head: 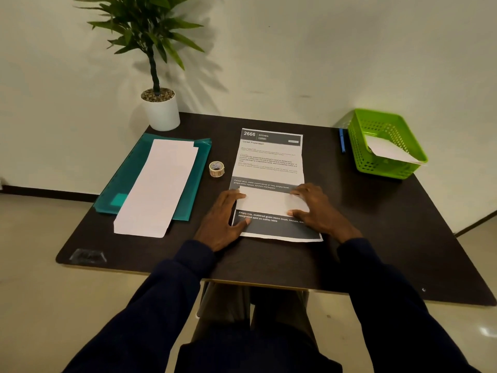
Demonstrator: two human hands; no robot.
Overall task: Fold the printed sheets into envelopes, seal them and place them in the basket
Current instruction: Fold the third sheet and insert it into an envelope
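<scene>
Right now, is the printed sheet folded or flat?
Partly folded: a white flap lies across the printed sheet under left hand and right hand; rest flat.

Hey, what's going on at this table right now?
A person is folding a printed sheet on the dark table. The left hand and right hand press on a white folded section across it. One folded white piece already lies in the green basket; a stack of sheets waits on the left.
</scene>
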